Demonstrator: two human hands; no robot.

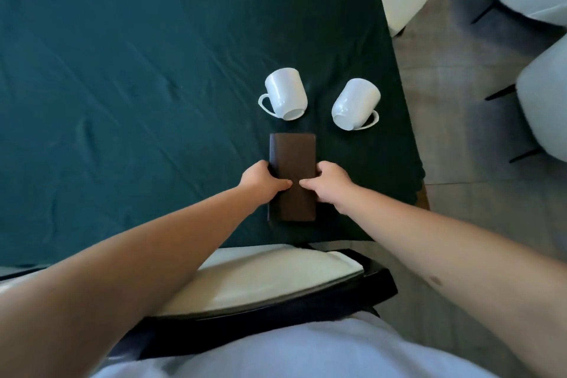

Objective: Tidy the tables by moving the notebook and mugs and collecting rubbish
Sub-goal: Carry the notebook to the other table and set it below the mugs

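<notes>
From the head camera, a brown notebook (293, 176) lies closed on the dark green tablecloth (122, 101), near the table's right-hand edge and close to the near edge; the left hand (264, 179) grips its left long side, fingers curled over the edge and thumb laid flat on the cover; the right hand (329, 182) clasps the right long side the same way, its thumb pointing toward the other thumb, the two tips near but apart; whether the book rests on the cloth or is slightly raised is hard to judge from above. Just beyond it stand two white mugs, upside down, it seems; the left mug (285, 93) has its handle to the left, the right mug (356, 104) has its handle at lower right; they stand apart. A cream-cushioned chair (260, 279) with a dark frame sits below the table edge; pale chairs (543, 92) stand on the floor at right.
</notes>
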